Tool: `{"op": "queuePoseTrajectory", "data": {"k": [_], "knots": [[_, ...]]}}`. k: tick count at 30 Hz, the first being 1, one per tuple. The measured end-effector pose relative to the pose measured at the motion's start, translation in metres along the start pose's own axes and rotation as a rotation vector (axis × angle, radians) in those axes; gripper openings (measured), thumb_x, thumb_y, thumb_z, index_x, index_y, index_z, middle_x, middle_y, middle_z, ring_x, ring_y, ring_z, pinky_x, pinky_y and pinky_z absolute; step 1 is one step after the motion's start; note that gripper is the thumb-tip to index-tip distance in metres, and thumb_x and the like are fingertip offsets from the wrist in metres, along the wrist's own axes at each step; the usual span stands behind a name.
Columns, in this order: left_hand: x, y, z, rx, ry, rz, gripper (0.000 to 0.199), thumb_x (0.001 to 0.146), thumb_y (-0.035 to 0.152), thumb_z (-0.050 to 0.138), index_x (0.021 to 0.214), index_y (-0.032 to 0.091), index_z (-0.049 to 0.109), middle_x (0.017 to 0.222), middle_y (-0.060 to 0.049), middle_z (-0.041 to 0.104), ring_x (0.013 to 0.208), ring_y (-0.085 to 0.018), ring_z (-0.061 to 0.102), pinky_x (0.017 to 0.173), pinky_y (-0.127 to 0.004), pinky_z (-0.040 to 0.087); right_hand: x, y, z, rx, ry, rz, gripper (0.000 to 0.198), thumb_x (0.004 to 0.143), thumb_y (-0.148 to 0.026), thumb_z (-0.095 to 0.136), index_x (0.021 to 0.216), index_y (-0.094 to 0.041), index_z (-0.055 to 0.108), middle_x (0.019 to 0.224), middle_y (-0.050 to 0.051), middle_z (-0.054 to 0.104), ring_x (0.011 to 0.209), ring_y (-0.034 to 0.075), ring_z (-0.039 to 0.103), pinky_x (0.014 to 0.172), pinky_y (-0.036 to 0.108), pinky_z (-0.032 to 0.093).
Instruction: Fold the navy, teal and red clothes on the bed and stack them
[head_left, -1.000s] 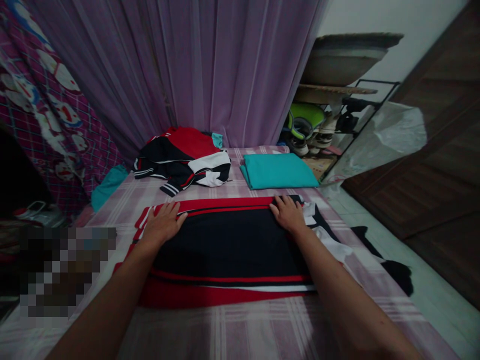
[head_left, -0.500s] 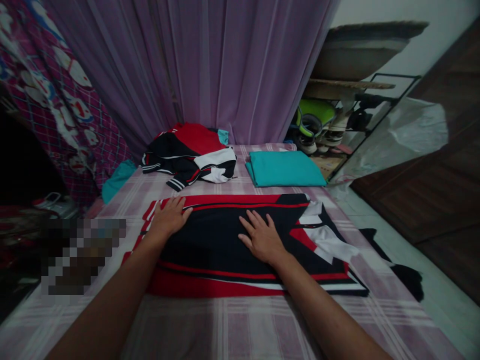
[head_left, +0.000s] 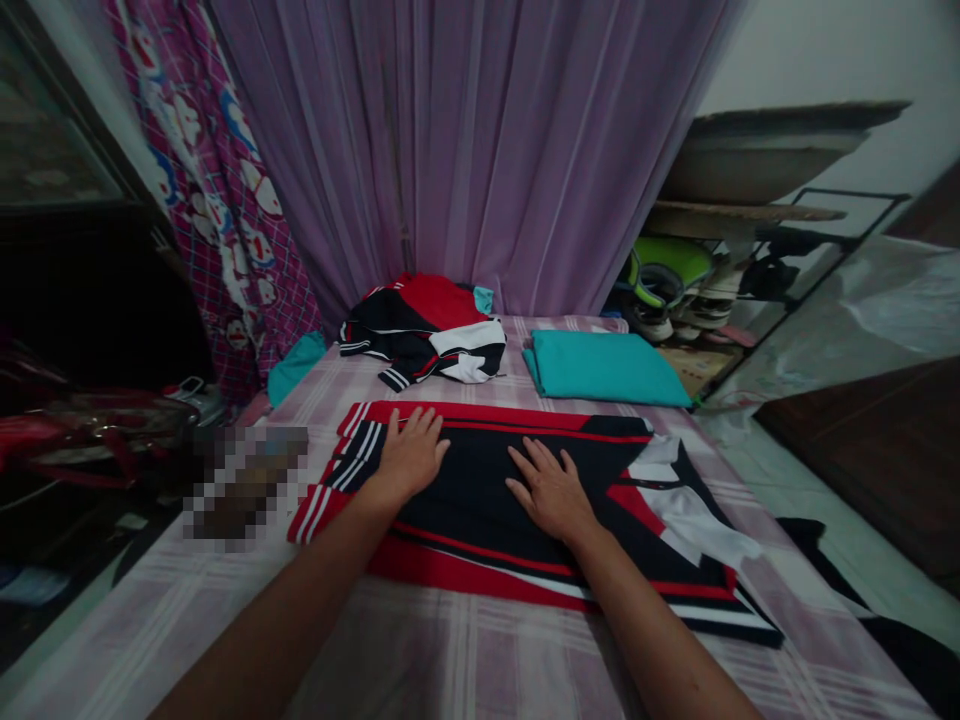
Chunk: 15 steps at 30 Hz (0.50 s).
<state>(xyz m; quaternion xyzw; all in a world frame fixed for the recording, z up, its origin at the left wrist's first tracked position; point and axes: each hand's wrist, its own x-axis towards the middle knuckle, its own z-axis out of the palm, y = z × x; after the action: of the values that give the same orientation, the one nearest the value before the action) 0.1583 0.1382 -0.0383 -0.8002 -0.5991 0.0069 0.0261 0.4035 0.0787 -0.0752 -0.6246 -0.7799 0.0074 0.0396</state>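
1. Left hand (head_left: 409, 458): palm down on the black-and-red jersey (head_left: 480, 470), fingers (head_left: 420, 425) spread and released, grasping nothing; the fingertips lie just short of the garment's red far edge.
2. Right hand (head_left: 551, 490): flat on the same jersey, fingers (head_left: 536, 460) spread and slack, pressing rather than gripping. It rests near the garment's middle, closer to the wearer than the left hand.
3. Jersey: lies directly beneath both palms on the checked bed cover (head_left: 225, 620). Its long axis runs across the view, from the striped cuff (head_left: 352, 462) left of the left fingers to the white collar panel (head_left: 701, 520) right of the right fingers.
4. Nearness: the right hand is the nearer to the collar end, the left hand to the striped end; both hands are near one another.
5. Beyond the fingertips: a crumpled jersey heap (head_left: 427, 335) lies ahead of the left fingers, and a folded teal cloth (head_left: 604, 365) ahead and to the right of the right fingers; both are apart from the flattened jersey.
6. Containers: a shoe rack (head_left: 697, 300), far right of the fingers, holds shoes; a blurred patch left of the left hand cannot be identified.
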Motion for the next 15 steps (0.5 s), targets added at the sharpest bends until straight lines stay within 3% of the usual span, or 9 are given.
{"op": "queuePoseTrajectory", "data": {"k": [2, 6, 15], "knots": [[-0.011, 0.003, 0.003, -0.034, -0.033, 0.008, 0.058, 0.098, 0.047, 0.028, 0.148, 0.02, 0.043, 0.157, -0.01, 0.038, 0.147, -0.028, 0.029, 0.121, -0.055, 0.013, 0.0, 0.0, 0.0, -0.004, -0.006, 0.004, 0.054, 0.099, -0.048, 0.038, 0.149, -0.026, 0.043, 0.158, 0.011, 0.035, 0.145, 0.028, 0.031, 0.115, 0.057, 0.022], [-0.027, -0.013, 0.01, -0.031, -0.018, -0.009, 0.059, 0.097, 0.05, 0.03, 0.148, 0.023, 0.043, 0.156, -0.01, 0.04, 0.146, -0.029, 0.031, 0.119, -0.052, 0.019, 0.0, 0.001, 0.001, 0.012, 0.004, 0.001, 0.054, 0.099, -0.047, 0.039, 0.148, -0.026, 0.043, 0.158, 0.011, 0.035, 0.145, 0.028, 0.032, 0.115, 0.057, 0.022], [-0.031, -0.018, 0.025, -0.055, 0.07, -0.026, 0.058, 0.097, 0.052, 0.03, 0.145, 0.023, 0.047, 0.153, -0.008, 0.045, 0.143, -0.028, 0.036, 0.12, -0.052, 0.017, -0.001, 0.002, 0.005, 0.034, 0.053, 0.009, 0.051, 0.098, -0.044, 0.039, 0.146, -0.027, 0.047, 0.156, 0.01, 0.039, 0.143, 0.027, 0.035, 0.115, 0.056, 0.023]]}}
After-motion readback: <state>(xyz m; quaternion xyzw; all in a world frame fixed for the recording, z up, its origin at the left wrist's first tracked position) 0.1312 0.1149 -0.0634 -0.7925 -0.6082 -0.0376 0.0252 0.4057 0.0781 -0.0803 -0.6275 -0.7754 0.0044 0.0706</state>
